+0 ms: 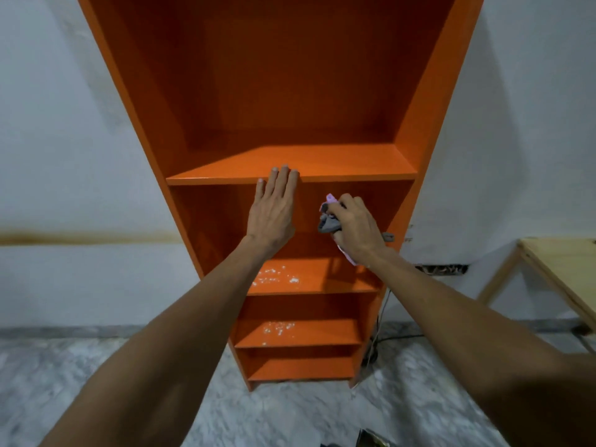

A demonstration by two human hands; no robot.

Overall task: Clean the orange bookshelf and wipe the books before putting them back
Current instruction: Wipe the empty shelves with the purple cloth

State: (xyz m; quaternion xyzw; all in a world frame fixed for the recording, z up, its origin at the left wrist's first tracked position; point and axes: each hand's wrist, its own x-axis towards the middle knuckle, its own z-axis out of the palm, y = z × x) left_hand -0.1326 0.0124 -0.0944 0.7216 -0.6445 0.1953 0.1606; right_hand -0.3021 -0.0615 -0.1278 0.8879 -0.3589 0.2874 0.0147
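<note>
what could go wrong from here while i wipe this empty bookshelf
1. The left hand rests on a shelf edge of the empty bookshelf; leaning hard might rock or tip it.
2. White bits lie on the lower shelf, under the cloth that the right hand grips; a sweep could scatter them onto the floor.
3. A cable lies by the bookshelf's right foot and might trip you.

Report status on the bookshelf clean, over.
Left grip flat, fingertips resting on upper shelf edge. Right grip holds cloth below that shelf. Bookshelf shows no books; white specks on two lower shelves. Nothing blocking.
</note>
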